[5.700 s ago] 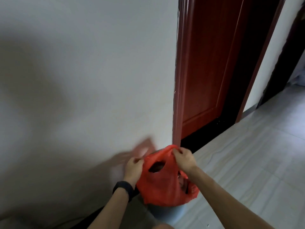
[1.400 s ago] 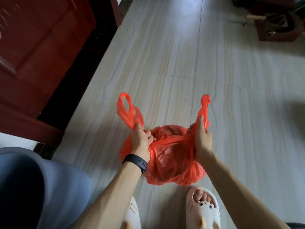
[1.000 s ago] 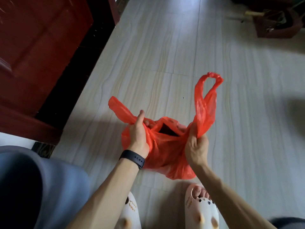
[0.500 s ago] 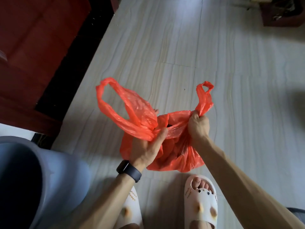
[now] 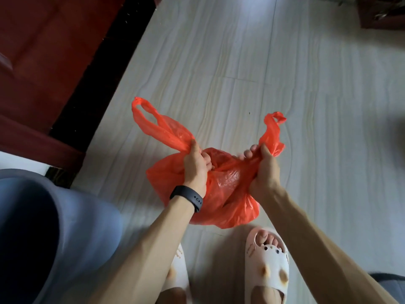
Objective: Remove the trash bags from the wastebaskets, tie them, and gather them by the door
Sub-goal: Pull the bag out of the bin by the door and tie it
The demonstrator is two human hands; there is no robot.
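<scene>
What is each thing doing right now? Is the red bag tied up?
red bag, mouth bunched, handle loops sticking out, knot not finished
left hand, grips one handle
right hand, grips the other handle
wastebasket, upright, no bag over its rim
slippers, on feet

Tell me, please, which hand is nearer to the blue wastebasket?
Left. The left hand grips the red bag on the side toward the wastebasket; the right hand grips it on the far side.
</scene>
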